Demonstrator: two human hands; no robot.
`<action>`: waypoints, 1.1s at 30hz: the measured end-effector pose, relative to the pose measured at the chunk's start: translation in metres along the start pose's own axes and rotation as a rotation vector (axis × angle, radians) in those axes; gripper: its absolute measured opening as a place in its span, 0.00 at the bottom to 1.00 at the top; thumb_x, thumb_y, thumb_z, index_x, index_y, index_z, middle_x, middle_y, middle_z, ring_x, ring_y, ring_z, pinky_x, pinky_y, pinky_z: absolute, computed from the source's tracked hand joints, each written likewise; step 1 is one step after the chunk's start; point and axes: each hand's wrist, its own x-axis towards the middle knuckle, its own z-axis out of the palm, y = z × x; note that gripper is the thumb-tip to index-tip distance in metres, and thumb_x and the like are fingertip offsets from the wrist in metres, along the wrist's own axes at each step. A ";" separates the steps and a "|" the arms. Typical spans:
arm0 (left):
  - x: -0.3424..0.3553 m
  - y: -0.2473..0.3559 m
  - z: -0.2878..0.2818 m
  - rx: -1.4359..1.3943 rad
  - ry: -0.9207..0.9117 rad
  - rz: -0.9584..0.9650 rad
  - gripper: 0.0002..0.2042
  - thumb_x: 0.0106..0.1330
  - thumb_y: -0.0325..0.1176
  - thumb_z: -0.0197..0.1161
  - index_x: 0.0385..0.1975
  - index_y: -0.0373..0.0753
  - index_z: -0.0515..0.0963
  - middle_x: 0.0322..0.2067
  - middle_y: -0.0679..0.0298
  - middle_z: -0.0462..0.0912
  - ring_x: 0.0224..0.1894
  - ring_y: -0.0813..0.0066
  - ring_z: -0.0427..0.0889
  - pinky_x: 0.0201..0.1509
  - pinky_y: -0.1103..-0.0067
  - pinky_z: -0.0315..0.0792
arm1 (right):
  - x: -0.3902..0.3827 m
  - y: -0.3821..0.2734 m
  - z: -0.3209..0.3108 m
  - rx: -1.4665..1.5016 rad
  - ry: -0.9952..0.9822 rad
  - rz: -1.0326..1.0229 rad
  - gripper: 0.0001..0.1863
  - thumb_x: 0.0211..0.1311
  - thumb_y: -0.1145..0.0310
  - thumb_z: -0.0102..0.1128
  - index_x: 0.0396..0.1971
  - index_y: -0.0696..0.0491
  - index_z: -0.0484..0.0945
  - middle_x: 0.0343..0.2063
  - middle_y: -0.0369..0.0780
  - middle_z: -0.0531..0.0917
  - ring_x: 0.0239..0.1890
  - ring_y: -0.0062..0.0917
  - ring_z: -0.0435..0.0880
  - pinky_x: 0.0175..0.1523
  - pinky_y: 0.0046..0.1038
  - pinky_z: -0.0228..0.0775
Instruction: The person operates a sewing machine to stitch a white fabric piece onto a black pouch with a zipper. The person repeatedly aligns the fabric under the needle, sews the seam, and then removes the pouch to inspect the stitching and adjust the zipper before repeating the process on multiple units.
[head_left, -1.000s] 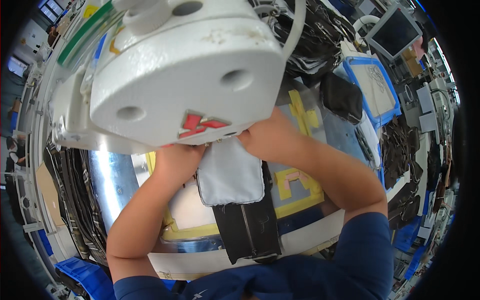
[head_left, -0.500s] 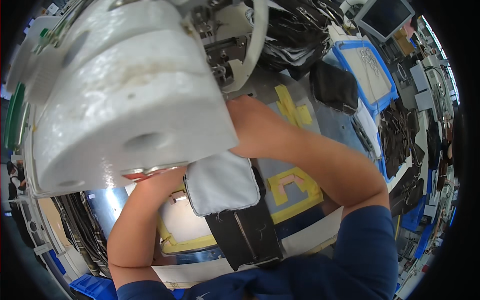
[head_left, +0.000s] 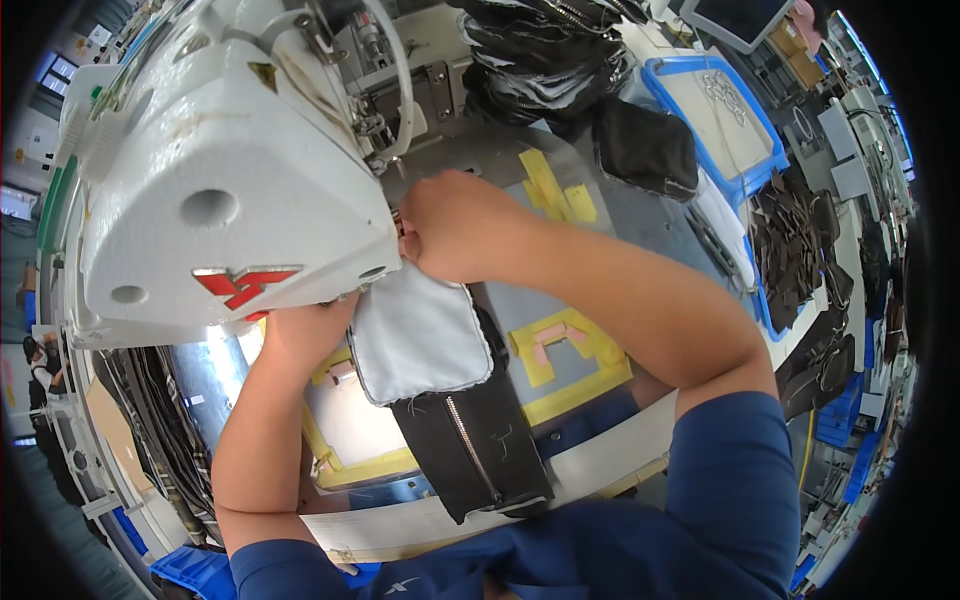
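Observation:
A white sewing machine head [head_left: 240,180] stands in front of me at the left. My right hand [head_left: 445,225] is closed beside its needle area, fingers curled inward; what is pinched there is hidden. Just below lies a light grey fabric pouch piece [head_left: 422,335] with frayed, stitched edges, over a black fabric strip [head_left: 490,455] with a metal zipper [head_left: 470,450] running toward me. My left hand [head_left: 315,330] reaches under the machine head by the pouch piece's left edge, its fingers hidden by the machine.
Yellow tape guides [head_left: 575,370] mark the metal work plate. Beyond the right arm lie a black pouch [head_left: 645,150], a blue-rimmed tray [head_left: 765,165] with a chain, and dark fabric pieces [head_left: 790,240]. Zippered black pieces [head_left: 545,60] are stacked behind; striped fabric [head_left: 160,420] hangs at left.
The view has shifted, so more of the machine's front shows and its head blocks less. My right hand's curled fingers are now visible; the pouch piece stays between my hands.

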 end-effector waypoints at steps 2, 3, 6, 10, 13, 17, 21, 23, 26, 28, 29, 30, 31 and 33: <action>-0.001 0.001 0.001 0.028 0.007 0.012 0.11 0.63 0.27 0.78 0.44 0.36 0.90 0.40 0.56 0.92 0.42 0.60 0.91 0.47 0.69 0.82 | 0.001 -0.004 -0.001 -0.008 -0.011 0.040 0.14 0.60 0.65 0.66 0.31 0.62 0.89 0.32 0.57 0.89 0.42 0.54 0.90 0.50 0.49 0.83; -0.002 0.001 0.002 0.040 0.015 0.013 0.11 0.62 0.27 0.78 0.45 0.36 0.90 0.40 0.57 0.92 0.42 0.60 0.91 0.47 0.69 0.82 | 0.000 -0.005 -0.003 -0.015 -0.013 0.060 0.14 0.61 0.64 0.66 0.32 0.62 0.89 0.34 0.57 0.89 0.44 0.54 0.90 0.50 0.49 0.83; 0.000 0.009 -0.002 0.141 -0.034 0.056 0.12 0.62 0.26 0.77 0.45 0.37 0.89 0.40 0.57 0.92 0.42 0.57 0.91 0.47 0.67 0.82 | -0.004 -0.005 -0.001 -0.005 -0.005 0.072 0.15 0.63 0.63 0.66 0.35 0.61 0.89 0.37 0.57 0.89 0.46 0.54 0.90 0.53 0.49 0.82; -0.006 0.017 0.000 0.190 -0.087 -0.118 0.13 0.62 0.27 0.75 0.46 0.37 0.89 0.41 0.55 0.92 0.44 0.54 0.90 0.48 0.66 0.82 | -0.005 0.009 0.014 -0.001 0.099 0.000 0.15 0.64 0.62 0.66 0.37 0.60 0.89 0.37 0.55 0.90 0.47 0.53 0.89 0.55 0.49 0.81; -0.005 0.023 -0.003 0.137 -0.120 -0.240 0.14 0.64 0.30 0.73 0.49 0.39 0.88 0.43 0.54 0.91 0.46 0.54 0.90 0.50 0.66 0.83 | -0.005 0.010 0.017 0.009 0.128 -0.028 0.14 0.64 0.62 0.66 0.37 0.59 0.89 0.37 0.54 0.90 0.47 0.53 0.89 0.55 0.49 0.81; -0.006 0.022 0.003 0.126 -0.082 -0.304 0.13 0.68 0.35 0.71 0.50 0.41 0.88 0.44 0.57 0.92 0.48 0.59 0.90 0.53 0.68 0.82 | -0.007 0.005 0.016 -0.003 0.149 -0.026 0.14 0.64 0.63 0.64 0.35 0.60 0.88 0.34 0.56 0.88 0.44 0.55 0.88 0.52 0.50 0.80; 0.003 0.032 -0.003 0.059 -0.228 -0.516 0.14 0.69 0.38 0.73 0.50 0.41 0.88 0.42 0.59 0.92 0.45 0.63 0.90 0.50 0.69 0.82 | -0.012 0.004 0.003 -0.015 0.184 -0.078 0.15 0.64 0.62 0.63 0.31 0.60 0.87 0.32 0.57 0.87 0.40 0.58 0.87 0.50 0.52 0.80; -0.007 0.025 0.004 0.066 -0.138 -0.439 0.13 0.68 0.38 0.73 0.49 0.40 0.88 0.42 0.60 0.92 0.45 0.63 0.90 0.50 0.69 0.82 | -0.013 0.006 0.001 -0.017 0.193 -0.103 0.15 0.63 0.62 0.63 0.30 0.60 0.87 0.32 0.57 0.87 0.39 0.58 0.87 0.49 0.52 0.80; -0.008 0.023 0.003 0.084 -0.133 -0.377 0.13 0.68 0.38 0.73 0.49 0.41 0.88 0.43 0.60 0.92 0.46 0.63 0.91 0.50 0.69 0.83 | -0.014 0.009 0.004 -0.014 0.194 -0.086 0.14 0.63 0.62 0.63 0.30 0.59 0.87 0.32 0.56 0.87 0.39 0.58 0.87 0.49 0.52 0.80; -0.005 0.022 0.002 0.094 -0.165 -0.356 0.13 0.68 0.37 0.73 0.49 0.41 0.88 0.44 0.61 0.92 0.47 0.63 0.91 0.51 0.69 0.83 | -0.014 0.009 0.004 -0.050 0.203 -0.083 0.14 0.63 0.63 0.63 0.29 0.59 0.87 0.31 0.56 0.87 0.39 0.57 0.87 0.49 0.52 0.80; -0.005 0.020 0.003 0.102 -0.178 -0.349 0.13 0.68 0.37 0.73 0.50 0.42 0.88 0.44 0.60 0.93 0.48 0.63 0.91 0.51 0.70 0.83 | -0.015 0.010 0.005 -0.071 0.209 -0.083 0.14 0.63 0.63 0.62 0.29 0.59 0.87 0.31 0.56 0.87 0.39 0.57 0.87 0.50 0.52 0.80; -0.005 0.020 0.003 0.114 -0.189 -0.344 0.13 0.68 0.37 0.74 0.50 0.42 0.89 0.45 0.60 0.93 0.48 0.63 0.91 0.51 0.70 0.83 | -0.015 0.011 0.006 -0.097 0.218 -0.093 0.14 0.62 0.63 0.62 0.29 0.60 0.87 0.31 0.55 0.87 0.39 0.57 0.87 0.50 0.52 0.80; -0.005 0.020 0.003 0.110 -0.181 -0.328 0.13 0.68 0.37 0.74 0.50 0.42 0.89 0.45 0.61 0.93 0.48 0.63 0.91 0.51 0.70 0.83 | -0.015 0.011 0.005 -0.106 0.217 -0.090 0.14 0.62 0.63 0.62 0.29 0.60 0.87 0.31 0.55 0.87 0.40 0.56 0.87 0.50 0.51 0.80; -0.005 0.020 0.001 0.103 -0.169 -0.299 0.13 0.67 0.37 0.74 0.50 0.43 0.89 0.45 0.61 0.93 0.48 0.63 0.91 0.51 0.69 0.83 | -0.016 0.007 0.002 -0.108 0.203 -0.071 0.14 0.62 0.63 0.62 0.29 0.60 0.87 0.31 0.55 0.88 0.40 0.56 0.87 0.50 0.51 0.80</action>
